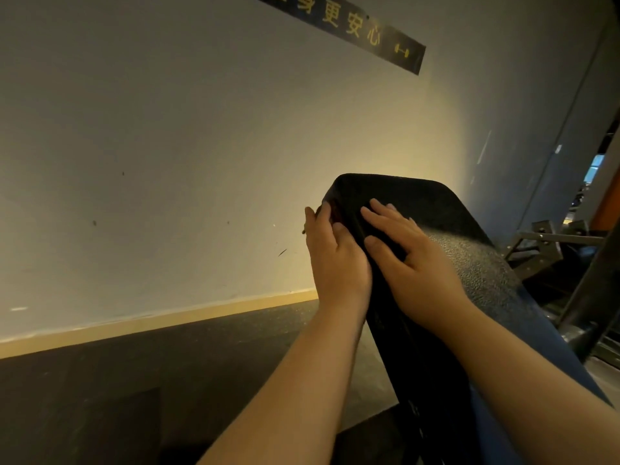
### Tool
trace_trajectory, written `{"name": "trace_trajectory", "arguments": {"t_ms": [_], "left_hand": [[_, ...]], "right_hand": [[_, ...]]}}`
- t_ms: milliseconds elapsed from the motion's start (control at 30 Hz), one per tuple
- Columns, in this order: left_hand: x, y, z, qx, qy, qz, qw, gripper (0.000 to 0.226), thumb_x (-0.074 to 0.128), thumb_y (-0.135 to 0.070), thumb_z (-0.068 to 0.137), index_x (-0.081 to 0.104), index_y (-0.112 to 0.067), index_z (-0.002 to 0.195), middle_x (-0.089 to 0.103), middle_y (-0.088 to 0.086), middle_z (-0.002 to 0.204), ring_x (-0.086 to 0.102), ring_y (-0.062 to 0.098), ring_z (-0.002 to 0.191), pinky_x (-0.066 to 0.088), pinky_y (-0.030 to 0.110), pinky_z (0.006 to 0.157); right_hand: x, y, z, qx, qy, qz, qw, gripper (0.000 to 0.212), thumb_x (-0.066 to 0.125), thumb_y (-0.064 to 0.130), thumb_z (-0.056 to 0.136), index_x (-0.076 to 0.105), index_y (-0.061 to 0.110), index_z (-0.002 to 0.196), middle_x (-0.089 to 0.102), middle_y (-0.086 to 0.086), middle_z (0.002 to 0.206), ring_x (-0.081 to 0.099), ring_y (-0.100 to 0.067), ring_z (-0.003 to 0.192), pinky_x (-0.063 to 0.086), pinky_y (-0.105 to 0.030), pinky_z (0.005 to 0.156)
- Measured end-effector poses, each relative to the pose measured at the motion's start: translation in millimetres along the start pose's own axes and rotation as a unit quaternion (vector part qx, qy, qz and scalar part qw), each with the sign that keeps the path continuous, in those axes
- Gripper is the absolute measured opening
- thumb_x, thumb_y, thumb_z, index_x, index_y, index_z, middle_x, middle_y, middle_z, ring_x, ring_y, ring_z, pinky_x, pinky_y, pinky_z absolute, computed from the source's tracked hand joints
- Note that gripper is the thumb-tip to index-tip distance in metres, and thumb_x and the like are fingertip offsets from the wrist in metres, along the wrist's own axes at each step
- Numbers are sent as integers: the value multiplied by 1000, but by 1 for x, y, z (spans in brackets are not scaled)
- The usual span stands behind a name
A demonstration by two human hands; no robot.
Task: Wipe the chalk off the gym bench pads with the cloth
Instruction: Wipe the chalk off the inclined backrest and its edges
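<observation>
Two bare hands sit side by side near the far end of one sloping bench pad [469, 263]. One black cloth [419, 196] seems to lie draped over that end. It is as dark as the pad, and I cannot tell exactly where its edge runs.

The cloth lies under and just beyond both hands. The left hand [335, 260] is on the pad's left edge, its fingers curled over the side and its thumb pressing in, gripping the cloth there. The right hand [419, 273] lies flat on top with its fingers straight and a little spread, palm down, pressing the cloth against the pad. The two hands almost touch at the thumbs.

Behind them are a pale wall [167, 162] with one dark banner [352, 28] and a dark floor [134, 380]. Part of a metal frame [553, 243] stands to the right.
</observation>
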State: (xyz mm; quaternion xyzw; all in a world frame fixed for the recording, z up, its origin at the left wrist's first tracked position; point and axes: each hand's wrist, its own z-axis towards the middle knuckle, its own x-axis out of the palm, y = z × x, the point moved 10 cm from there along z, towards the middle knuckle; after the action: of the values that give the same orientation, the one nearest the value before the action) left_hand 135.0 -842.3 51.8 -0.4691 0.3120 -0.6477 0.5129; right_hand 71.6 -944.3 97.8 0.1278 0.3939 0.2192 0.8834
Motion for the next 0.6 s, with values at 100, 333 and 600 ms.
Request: {"name": "trace_trajectory", "arguments": {"t_ms": [100,333,600], "left_hand": [[3,6,-28,21,0,-19,1000,44,28,-30,110,27,-46,152,8,-26,163,6,-8,147,15,27,122],[2,7,-26,27,12,4,1000,44,30,-30,110,30,-45,151,11,-26,163,9,0,151,19,41,125],[0,15,-63,64,12,-71,995,45,32,-27,109,33,-51,146,14,-35,158,10,-16,144,21,12,115]], "right_hand": [[0,-1,0,4,1,9,1000,43,50,34,101,48,43,144,34,30,154,16,19,142,10,-21,122],[0,0,0,3,4,12,1000,43,49,35,101,47,42,143,33,28,154,16,17,143,10,-23,124],[0,-1,1,7,1,13,1000,43,50,34,101,49,41,144,35,27,154,19,14,144,13,-30,126]]}}
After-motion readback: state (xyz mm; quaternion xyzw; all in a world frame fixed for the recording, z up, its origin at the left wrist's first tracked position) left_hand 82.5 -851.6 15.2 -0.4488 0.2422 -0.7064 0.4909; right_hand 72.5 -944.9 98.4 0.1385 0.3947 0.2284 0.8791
